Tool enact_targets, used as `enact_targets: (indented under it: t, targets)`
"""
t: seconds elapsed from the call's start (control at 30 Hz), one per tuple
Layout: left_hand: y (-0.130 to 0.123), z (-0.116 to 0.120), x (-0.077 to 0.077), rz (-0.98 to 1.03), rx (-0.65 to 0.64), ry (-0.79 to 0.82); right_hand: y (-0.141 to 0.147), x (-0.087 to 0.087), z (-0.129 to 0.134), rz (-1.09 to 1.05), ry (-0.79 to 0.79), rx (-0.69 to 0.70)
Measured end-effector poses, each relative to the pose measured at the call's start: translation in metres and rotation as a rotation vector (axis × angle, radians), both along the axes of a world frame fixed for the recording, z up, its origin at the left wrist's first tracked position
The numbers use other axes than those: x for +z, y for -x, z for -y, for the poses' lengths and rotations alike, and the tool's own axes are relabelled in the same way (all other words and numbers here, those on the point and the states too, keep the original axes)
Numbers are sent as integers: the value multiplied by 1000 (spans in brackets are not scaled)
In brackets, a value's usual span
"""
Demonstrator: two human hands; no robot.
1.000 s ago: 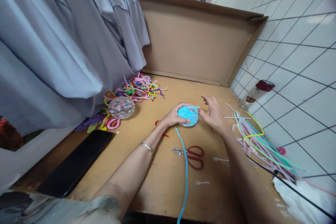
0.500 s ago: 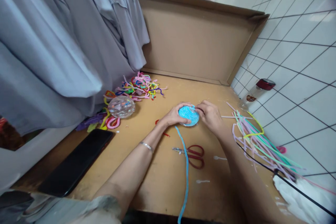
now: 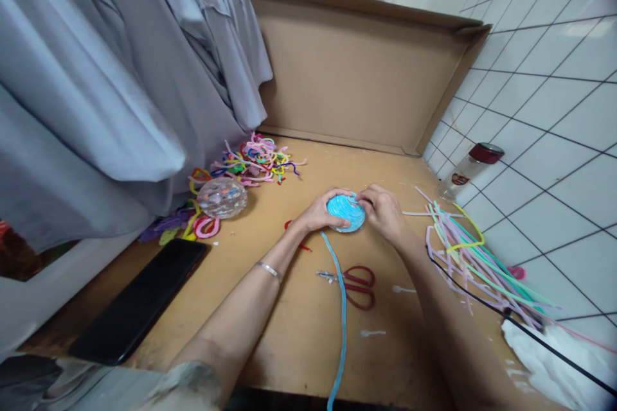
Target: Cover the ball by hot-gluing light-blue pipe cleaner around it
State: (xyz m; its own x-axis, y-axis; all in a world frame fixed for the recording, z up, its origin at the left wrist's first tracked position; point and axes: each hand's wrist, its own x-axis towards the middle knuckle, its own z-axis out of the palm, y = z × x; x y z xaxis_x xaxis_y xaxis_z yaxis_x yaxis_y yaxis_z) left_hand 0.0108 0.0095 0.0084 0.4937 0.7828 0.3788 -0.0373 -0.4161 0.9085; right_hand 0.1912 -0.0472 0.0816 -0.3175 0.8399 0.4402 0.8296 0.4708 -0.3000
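A round blue ball (image 3: 345,212), covered in coiled fuzzy strand, rests in my left hand (image 3: 322,212), whose fingers and thumb wrap its left side. At its upper right edge the fingertips of my right hand (image 3: 380,209) are pinched together; what they pinch is too small to make out. A long blue pipe cleaner (image 3: 344,308) hangs from below the ball toward the table's front edge. It crosses over the red-handled scissors (image 3: 359,288) lying on the table. A short red pipe cleaner piece (image 3: 304,246) lies partly behind my left wrist.
At left are a clear faceted ball (image 3: 222,198), a tangle of coloured pipe cleaners (image 3: 258,157) and a black phone (image 3: 142,302). To the right lie a pipe cleaner bundle (image 3: 475,257), a red-lidded bottle (image 3: 470,172) and a black cable (image 3: 540,340). A cardboard panel (image 3: 342,70) stands behind.
Almost nothing differs. The view has shifted very slightly, while both hands stay at the blue ball in the same hold.
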Motion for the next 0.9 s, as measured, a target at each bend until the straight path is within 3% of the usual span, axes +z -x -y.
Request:
enact_targets:
  t: [0.73,0.9]
  targets:
    - [1,0,0,66,-30,19,-1,-6,-5,-11,34,80]
    - [-7,3,0,156,68,69,2,-8,-4,4,16,92]
